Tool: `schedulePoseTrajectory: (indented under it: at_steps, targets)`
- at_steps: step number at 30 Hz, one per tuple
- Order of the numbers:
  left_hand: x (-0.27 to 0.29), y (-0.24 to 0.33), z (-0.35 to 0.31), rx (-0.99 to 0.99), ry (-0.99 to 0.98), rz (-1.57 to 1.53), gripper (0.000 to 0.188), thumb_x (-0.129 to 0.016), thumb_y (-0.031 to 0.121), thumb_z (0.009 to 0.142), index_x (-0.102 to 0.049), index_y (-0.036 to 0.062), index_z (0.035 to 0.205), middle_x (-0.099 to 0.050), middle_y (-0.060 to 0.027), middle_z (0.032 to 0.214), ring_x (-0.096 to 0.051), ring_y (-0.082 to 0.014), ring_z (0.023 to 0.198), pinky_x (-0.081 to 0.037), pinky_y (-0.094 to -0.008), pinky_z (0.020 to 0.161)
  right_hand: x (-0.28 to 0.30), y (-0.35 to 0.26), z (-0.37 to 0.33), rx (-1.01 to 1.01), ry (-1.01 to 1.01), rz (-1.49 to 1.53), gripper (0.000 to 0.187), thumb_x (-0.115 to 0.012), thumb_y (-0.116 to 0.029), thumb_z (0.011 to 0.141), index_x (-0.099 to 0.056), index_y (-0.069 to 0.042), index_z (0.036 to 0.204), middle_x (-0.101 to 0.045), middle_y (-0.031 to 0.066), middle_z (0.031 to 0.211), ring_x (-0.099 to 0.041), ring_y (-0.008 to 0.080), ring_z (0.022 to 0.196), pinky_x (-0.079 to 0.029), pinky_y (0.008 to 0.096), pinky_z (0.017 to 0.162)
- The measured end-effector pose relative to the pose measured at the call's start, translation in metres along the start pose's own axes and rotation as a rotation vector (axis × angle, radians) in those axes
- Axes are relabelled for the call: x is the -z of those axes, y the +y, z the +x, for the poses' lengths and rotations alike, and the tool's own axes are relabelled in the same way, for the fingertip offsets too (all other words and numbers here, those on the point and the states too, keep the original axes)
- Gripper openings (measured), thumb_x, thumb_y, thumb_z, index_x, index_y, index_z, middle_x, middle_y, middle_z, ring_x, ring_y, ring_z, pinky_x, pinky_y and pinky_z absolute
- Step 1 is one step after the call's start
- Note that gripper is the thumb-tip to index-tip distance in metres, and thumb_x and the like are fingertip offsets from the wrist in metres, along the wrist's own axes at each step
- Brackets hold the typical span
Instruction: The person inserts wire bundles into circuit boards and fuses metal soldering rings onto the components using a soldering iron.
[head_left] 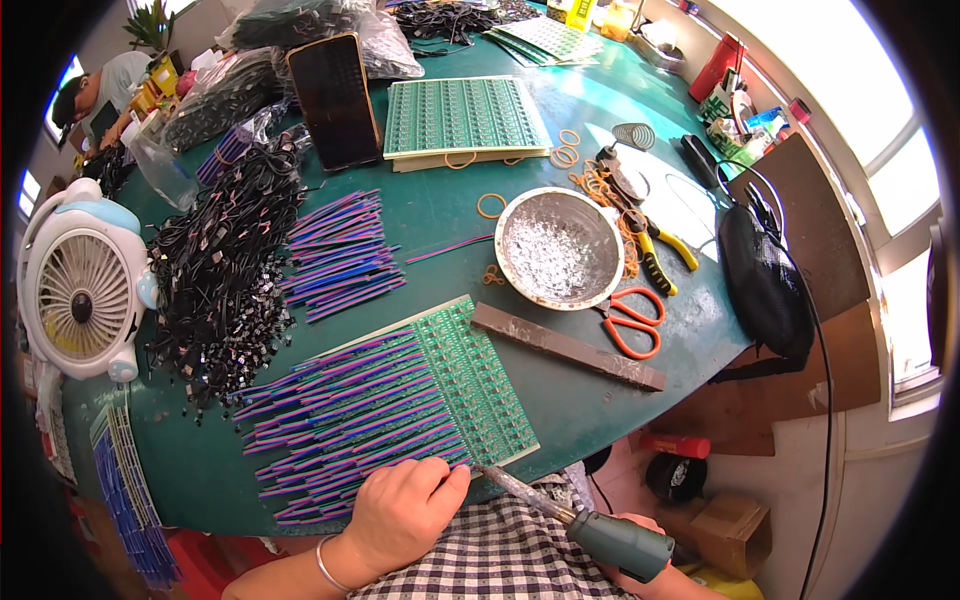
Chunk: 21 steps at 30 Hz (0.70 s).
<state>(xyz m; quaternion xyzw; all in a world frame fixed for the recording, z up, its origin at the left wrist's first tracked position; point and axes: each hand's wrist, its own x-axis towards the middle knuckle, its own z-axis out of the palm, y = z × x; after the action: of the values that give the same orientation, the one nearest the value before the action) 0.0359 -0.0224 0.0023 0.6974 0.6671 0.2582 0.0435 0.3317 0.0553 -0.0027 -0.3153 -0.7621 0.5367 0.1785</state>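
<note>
Person seated at the near edge of a green table (600,390). Left hand (400,510) rests at the near end of a green circuit board panel (478,375), fingers curled, thumb and fingertips pinching down on the near-most of the striped ribbon wires (350,425) that lie in a row against the panel's left edge. A bangle sits on that wrist.

Right hand (640,570) is mostly hidden at the bottom edge; it is wrapped around the grey-green handle of a soldering iron (560,515). The iron's tip points left and far, reaching the near corner of the panel, just beside the left thumb. Whether the tip touches the board, I cannot tell.

Just right of the panel: a long flat metal bar (570,347), lying diagonally. Farther off, a metal bowl (560,247) holding silvery scraps; to its right, orange-handled scissors (632,320) and yellow-handled pliers (660,250), with loose rubber bands nearby.

Left side: a heap of black wires (225,280), and a loose pile of cut ribbon wire pieces (340,250) between heap and bowl. A small white desk fan (85,290) stands at the far left edge. Far centre: a stack of circuit panels (462,118) and a dark phone (335,100) propped up. Another person sits at the far left corner.
</note>
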Motion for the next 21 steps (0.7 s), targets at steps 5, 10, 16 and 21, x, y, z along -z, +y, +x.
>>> schedulePoseTrajectory:
  at_steps: [5, 10, 16, 21]
  targets:
    - [0.0, 0.0, 0.0, -0.005, -0.005, 0.027, 0.017, -0.068, 0.01, 0.075, -0.07, 0.0097, 0.092, -0.055, -0.001, 0.077, -0.056, -0.0181, 0.063, -0.045, -0.0319, 0.05, 0.001, 0.017, -0.009, -0.005, -0.037, 0.027, 0.04, -0.068, -0.02, 0.083, -0.061, 0.005, 0.114, -0.064, 0.0191, 0.11, -0.064, 0.0295, 0.097, -0.05, 0.0375, 0.085]
    - [0.001, 0.0, -0.001, -0.013, -0.016, 0.049, 0.018, -0.066, 0.011, 0.075, -0.071, 0.0102, 0.093, -0.055, -0.0005, 0.078, -0.056, -0.0176, 0.064, -0.044, -0.0314, 0.05, -0.002, 0.01, 0.0, 0.08, 0.001, 0.227, 0.045, -0.067, -0.026, 0.085, -0.06, 0.005, 0.116, -0.064, 0.0197, 0.11, -0.064, 0.0292, 0.096, -0.05, 0.038, 0.085]
    - [0.001, -0.001, 0.0, -0.025, -0.03, 0.057, 0.018, -0.065, 0.011, 0.075, -0.071, 0.011, 0.093, -0.056, 0.0, 0.079, -0.057, -0.017, 0.065, -0.044, -0.031, 0.05, 0.001, -0.003, 0.001, 0.058, -0.024, 0.111, 0.048, -0.067, -0.03, 0.085, -0.06, 0.006, 0.117, -0.066, 0.0186, 0.105, -0.066, 0.0269, 0.089, -0.052, 0.0361, 0.08]
    - [0.001, -0.001, 0.0, -0.03, -0.025, 0.064, 0.018, -0.065, 0.012, 0.076, -0.071, 0.0113, 0.093, -0.056, 0.0005, 0.079, -0.056, -0.0166, 0.065, -0.044, -0.0307, 0.05, -0.001, -0.004, -0.004, -0.112, -0.017, 0.113, 0.042, -0.065, -0.025, 0.087, -0.06, 0.006, 0.115, -0.066, 0.0175, 0.103, -0.066, 0.0258, 0.087, -0.052, 0.0341, 0.079]
